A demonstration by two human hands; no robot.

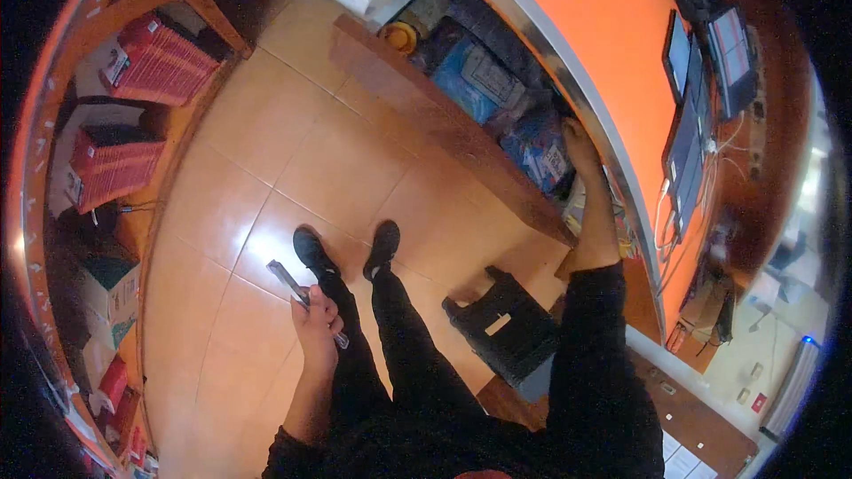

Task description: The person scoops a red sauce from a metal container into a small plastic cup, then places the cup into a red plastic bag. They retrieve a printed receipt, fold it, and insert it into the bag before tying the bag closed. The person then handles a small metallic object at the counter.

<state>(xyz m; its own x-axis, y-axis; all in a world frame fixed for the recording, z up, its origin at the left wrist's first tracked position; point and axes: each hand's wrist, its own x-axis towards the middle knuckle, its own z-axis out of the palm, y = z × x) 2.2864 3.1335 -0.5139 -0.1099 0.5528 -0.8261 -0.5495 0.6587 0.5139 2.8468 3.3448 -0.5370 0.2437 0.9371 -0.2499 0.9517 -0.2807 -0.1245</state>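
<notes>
My left hand is closed around a smartphone, held edge-on above the tiled floor. Beside the phone a bright spot of light lies on the tiles. My right hand reaches into a pulled-out wooden drawer, under the rim of an orange counter. Its fingers are partly hidden in shadow, so what they touch is unclear. Close to that hand lie plastic-wrapped packages in blue and white. Farther along the drawer are a blue packet and a round yellow object.
A black plastic crate-like container stands on the floor by the drawer's near end. Stacks of red booklets fill shelves at the left, with a cardboard box below. A monitor and cables stand on the orange counter.
</notes>
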